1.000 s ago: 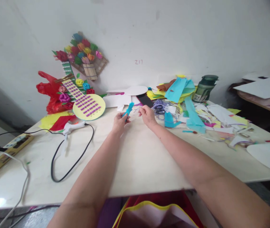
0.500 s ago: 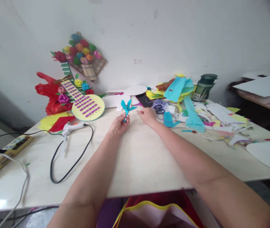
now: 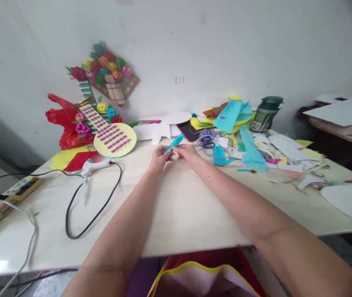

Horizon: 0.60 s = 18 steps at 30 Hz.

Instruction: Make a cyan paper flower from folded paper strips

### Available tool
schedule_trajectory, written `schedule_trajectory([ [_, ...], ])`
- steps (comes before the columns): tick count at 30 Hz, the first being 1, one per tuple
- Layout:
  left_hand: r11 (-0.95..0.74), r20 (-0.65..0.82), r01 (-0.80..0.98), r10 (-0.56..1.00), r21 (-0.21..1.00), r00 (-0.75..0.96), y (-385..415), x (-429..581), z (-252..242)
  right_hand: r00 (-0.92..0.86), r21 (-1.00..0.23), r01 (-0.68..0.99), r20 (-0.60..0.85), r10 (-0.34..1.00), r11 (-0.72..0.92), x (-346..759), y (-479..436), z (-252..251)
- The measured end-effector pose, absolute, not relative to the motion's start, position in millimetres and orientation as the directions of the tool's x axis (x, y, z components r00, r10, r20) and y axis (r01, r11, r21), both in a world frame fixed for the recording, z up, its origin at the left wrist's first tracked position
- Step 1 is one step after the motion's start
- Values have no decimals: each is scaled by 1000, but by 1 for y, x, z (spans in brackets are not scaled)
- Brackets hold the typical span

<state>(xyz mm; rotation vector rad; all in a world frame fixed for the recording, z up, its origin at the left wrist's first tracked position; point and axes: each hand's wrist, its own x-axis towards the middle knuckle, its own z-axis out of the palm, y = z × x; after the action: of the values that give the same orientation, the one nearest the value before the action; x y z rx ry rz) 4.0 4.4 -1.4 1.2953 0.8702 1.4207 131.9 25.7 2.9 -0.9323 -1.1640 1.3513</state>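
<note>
A blue crepe-paper flower (image 3: 176, 141) with slim petals is pinched between the fingertips of my left hand (image 3: 159, 160). Its petals lie close together and lean up to the right. My right hand (image 3: 188, 154) meets it from the other side, fingers closed around the lower part of the paper. Both sets of fingertips almost touch, and they hide the flower's base.
A white glue gun (image 3: 95, 166) with a looped black cord lies left, near a yellow paper guitar (image 3: 115, 139). Paper scraps (image 3: 284, 150), blue crepe strips (image 3: 251, 150), scissors (image 3: 206, 142) and a green bottle (image 3: 268, 113) occupy the right. A power strip (image 3: 11, 198) sits at the left edge.
My right hand has moved left to join my left hand at the flower and grips it now. The petals, spread apart before, are gathered and tipped toward the right.
</note>
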Motion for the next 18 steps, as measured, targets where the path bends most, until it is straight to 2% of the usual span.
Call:
schedule_trajectory([
  [4,-273,288,-168,955,947,73,3,8,0,-89,-938,-346,60,994,26,132,27,3],
  [9,-267,286,-159,952,950,112,4,8,-2,-48,-932,-362,49,998,28,131,24,4],
  [11,-309,314,-93,949,947,45,5,9,-2,-25,-934,-355,51,998,39,131,23,5],
  [14,-429,438,90,892,899,-110,5,11,0,23,-936,-348,42,999,47,131,21,5],
  [18,-510,545,259,834,820,-84,2,16,1,51,-935,-353,20,999,37,130,20,5],
])
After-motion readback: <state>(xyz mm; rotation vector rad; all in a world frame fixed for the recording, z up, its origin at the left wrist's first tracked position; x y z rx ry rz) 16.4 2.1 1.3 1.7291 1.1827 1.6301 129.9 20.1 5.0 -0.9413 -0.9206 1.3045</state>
